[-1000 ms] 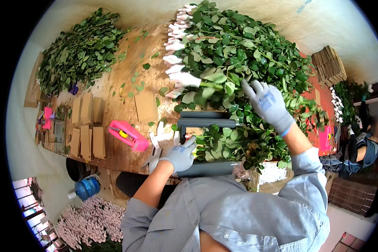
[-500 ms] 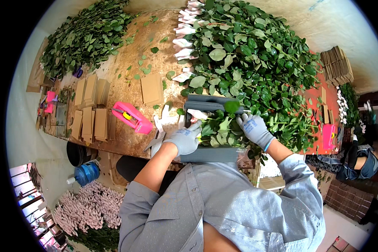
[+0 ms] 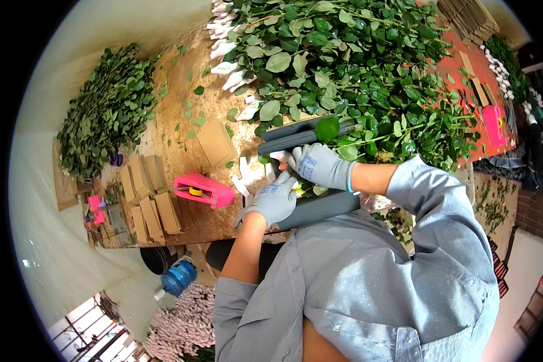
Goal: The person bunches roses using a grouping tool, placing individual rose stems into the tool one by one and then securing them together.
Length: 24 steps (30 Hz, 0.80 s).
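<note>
A dark grey trough [image 3: 326, 210] with padded sides stands at the table edge in front of me, with leafy rose stems [image 3: 311, 190] lying in it. At its left end, my left hand [image 3: 274, 200] in a grey glove is closed, its fingertips by the flower heads; what it grips is hidden. My right hand [image 3: 321, 166], also gloved, reaches across the trough with its fingers curled on a pale wrapped rose [image 3: 280, 156]. Both hands nearly touch. White strips [image 3: 245, 176] lie on the table left of the trough.
A large pile of leafy roses [image 3: 344, 66] covers the table beyond the trough. To the left are a pink tape dispenser [image 3: 205, 189], a cardboard stack [image 3: 216, 143], more cardboard pieces [image 3: 154, 193] and another leafy pile [image 3: 105, 111]. A blue water jug [image 3: 178, 276] is below the table.
My right hand has moved left from the stems at the trough's right end to the flower heads beside my left hand. The view has turned, so the scene appears tilted and shifted.
</note>
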Motion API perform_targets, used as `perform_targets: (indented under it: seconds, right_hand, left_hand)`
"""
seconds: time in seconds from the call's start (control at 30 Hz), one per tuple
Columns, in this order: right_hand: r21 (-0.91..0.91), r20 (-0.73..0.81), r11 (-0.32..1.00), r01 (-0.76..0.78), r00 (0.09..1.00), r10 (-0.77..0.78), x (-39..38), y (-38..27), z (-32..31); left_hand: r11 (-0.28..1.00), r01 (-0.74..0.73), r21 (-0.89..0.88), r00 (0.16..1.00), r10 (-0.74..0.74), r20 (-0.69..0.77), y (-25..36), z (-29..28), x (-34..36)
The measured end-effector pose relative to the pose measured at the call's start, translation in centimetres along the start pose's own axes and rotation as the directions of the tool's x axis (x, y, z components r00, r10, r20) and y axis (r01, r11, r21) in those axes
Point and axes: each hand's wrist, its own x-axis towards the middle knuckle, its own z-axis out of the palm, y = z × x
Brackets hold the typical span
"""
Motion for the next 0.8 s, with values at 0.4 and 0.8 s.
perform_targets:
  seconds: [0.4,0.8]
  right_hand:
    - [0.022,-0.115,0.996,0.086,0.99,-0.083,0.0,2.2,4.5]
    - [-0.021,-0.12,0.992,0.126,0.985,-0.128,0.0,2.6,4.4]
  left_hand:
    - [0.893,-0.122,-0.433,0.883,-0.102,-0.458,-2.6,0.0,1.6]
    - [0.349,-0.034,-0.936,0.818,-0.528,-0.227,-6.7,2.9,7.4]
